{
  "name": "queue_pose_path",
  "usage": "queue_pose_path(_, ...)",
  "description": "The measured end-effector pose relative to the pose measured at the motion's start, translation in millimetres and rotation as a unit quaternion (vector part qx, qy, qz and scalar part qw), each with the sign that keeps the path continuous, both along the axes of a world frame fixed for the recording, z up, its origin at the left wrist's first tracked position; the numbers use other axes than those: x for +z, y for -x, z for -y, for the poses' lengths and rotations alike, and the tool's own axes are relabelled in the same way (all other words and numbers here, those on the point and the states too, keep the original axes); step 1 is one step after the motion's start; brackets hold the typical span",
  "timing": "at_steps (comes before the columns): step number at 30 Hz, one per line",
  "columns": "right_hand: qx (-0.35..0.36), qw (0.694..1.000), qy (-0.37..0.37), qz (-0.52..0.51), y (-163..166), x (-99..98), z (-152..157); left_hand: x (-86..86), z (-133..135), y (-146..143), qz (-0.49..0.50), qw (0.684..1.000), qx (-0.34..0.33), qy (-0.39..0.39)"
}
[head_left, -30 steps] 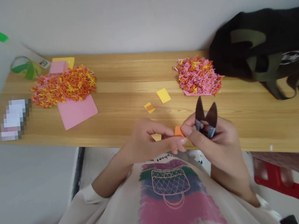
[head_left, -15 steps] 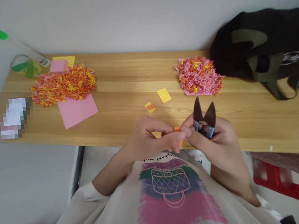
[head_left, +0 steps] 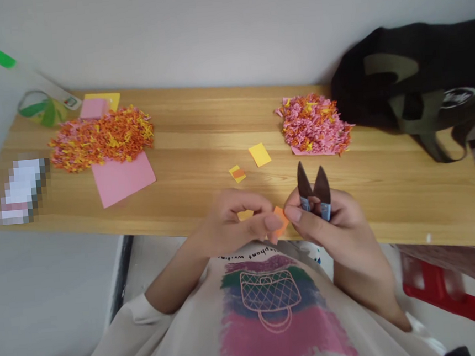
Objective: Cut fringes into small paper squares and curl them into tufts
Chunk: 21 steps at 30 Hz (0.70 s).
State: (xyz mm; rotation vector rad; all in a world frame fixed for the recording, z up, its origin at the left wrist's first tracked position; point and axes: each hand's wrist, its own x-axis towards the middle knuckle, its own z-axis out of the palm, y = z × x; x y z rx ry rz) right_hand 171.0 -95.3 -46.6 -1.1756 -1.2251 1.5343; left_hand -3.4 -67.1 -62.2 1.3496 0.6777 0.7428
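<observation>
My left hand (head_left: 235, 222) pinches a small orange paper piece (head_left: 282, 220) over the front edge of the wooden table (head_left: 200, 137). My right hand (head_left: 333, 222) grips small snips (head_left: 314, 189), blades pointing up and slightly apart, while its thumb touches the orange piece too. A yellow scrap (head_left: 246, 215) peeks out behind my left fingers. Both hands hover close to my chest.
A heap of orange shreds (head_left: 103, 137) lies on pink paper (head_left: 124, 178) at the left, and a pink heap (head_left: 314, 124) at the right. Yellow scraps (head_left: 259, 154) lie mid-table. A black bag (head_left: 415, 76) fills the right corner; a green tape roll (head_left: 40, 105) sits far left.
The orange piece has been turned and folded between my fingertips. The snips' blades have closed a little. Both hands stayed in place.
</observation>
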Motion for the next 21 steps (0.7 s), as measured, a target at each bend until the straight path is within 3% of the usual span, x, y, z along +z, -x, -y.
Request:
queue_pose_path(4, 0.013, 1.000, -0.005, 0.001, 0, -0.3, 0, 3.5, -1, 0, -0.049, 0.998, -0.006, -0.042)
queue_pose_path(9, 0.045, 0.999, -0.016, 0.015, -1, -2.0, -6, 1.0, -3, -2, -0.064, 0.998, -0.007, -0.018)
queue_pose_path(13, 0.025, 0.999, -0.034, 0.006, -2, 3.8, -18, 1.1, -11, 0, 0.031, 0.999, -0.004, -0.036)
queue_pose_path(17, 0.059, 0.995, -0.058, -0.054, -2, 22.7, -29, 18.3, -25, 4, 0.127, 0.980, -0.047, -0.147)
queue_pose_path(21, 0.093, 0.989, -0.097, -0.059, -1, 42.5, -37, 45.6, -34, 6, 0.109, 0.961, -0.048, -0.249)
